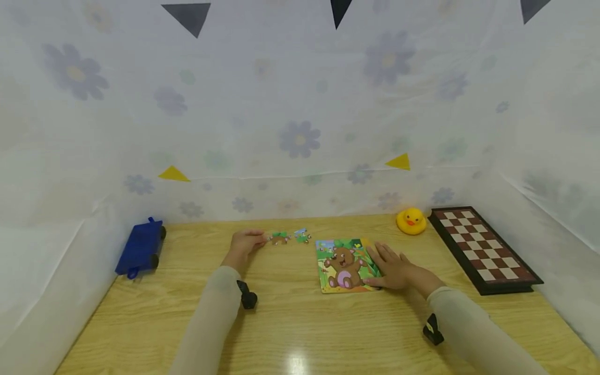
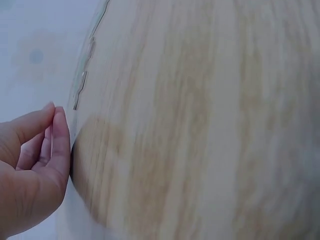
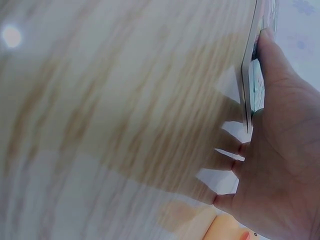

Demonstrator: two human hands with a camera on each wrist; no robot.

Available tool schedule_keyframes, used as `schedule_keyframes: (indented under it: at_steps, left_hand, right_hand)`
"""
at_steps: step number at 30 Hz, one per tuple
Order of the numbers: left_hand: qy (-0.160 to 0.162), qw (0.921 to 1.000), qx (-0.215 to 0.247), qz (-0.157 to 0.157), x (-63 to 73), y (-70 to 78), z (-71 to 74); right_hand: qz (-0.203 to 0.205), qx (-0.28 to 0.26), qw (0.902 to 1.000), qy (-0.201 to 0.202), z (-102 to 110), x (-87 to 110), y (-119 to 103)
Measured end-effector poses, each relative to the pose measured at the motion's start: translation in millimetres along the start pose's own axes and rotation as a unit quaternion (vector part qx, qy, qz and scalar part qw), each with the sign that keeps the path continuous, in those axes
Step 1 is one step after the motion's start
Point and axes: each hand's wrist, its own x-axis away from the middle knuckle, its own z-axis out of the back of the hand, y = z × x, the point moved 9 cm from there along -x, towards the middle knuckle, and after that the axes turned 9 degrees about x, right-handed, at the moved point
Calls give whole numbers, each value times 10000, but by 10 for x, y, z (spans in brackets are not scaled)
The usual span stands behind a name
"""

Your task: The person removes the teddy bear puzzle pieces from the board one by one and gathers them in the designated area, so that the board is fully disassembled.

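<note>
The left grip [image 1: 246, 244] has thumb and fingertip pressed together at the left end of the loose puzzle pieces [image 1: 279, 239]; I cannot tell whether a piece sits between them. Those pieces lie in two small clusters, their exact count unclear. The right grip [image 1: 394, 268], fingers spread, rests on the right side of one square bear puzzle [image 1: 344, 268], which lies on the bench [image 1: 281, 323] between both arms. Further out stand one yellow duck [image 1: 411, 222], one brown-and-white checkered board [image 1: 485, 247] at far right, and one blue toy cart [image 1: 140, 248] at far left, two black wheels showing. Behind, the flowered cloth [image 1: 253, 125] shows two yellow triangles [image 1: 174, 174] and three dark triangles [image 1: 189, 16].
</note>
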Motion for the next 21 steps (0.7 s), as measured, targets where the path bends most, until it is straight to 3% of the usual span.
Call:
schedule_keyframes:
  at_steps: [11,17,21]
  left_hand:
    - [-456,9988,-108,101,70,15,-63]
    - [-858,9963,62,92,113,46,-228]
    - [-1101,9938,-164,18,183,97,-388]
  right_hand:
    - [-48,-78,9999,49,-36,-6,20]
    - [-57,-111,9999,61,-38,-7,23]
    - [-55,-102,9999,71,-22,3,10]
